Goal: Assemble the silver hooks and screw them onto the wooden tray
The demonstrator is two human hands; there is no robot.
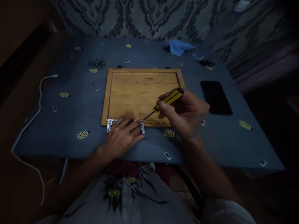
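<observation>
A wooden panel with a raised frame (140, 88) lies flat on the cloth-covered table. On its near edge sits a silver metal bracket (143, 127), its two ends showing on either side of my left hand (122, 133). That hand is closed over the bracket's middle, fingers on top and thumb on the near side, hiding what lies beneath. My right hand (184, 112) grips a yellow-and-black screwdriver (171, 96) by its handle. The shaft slants down to the left, and its tip is at the bracket's right end, beside my left fingertips. Whether a screw is under the tip, I cannot tell.
Right of the panel lies a black phone (216, 98). Toward the back are a blue cloth (178, 47), a dark object (207, 63) and a clear bag of small parts (97, 63). Tiny screws (92, 83) lie left of the panel. A white cable (40, 93) hangs over the left edge.
</observation>
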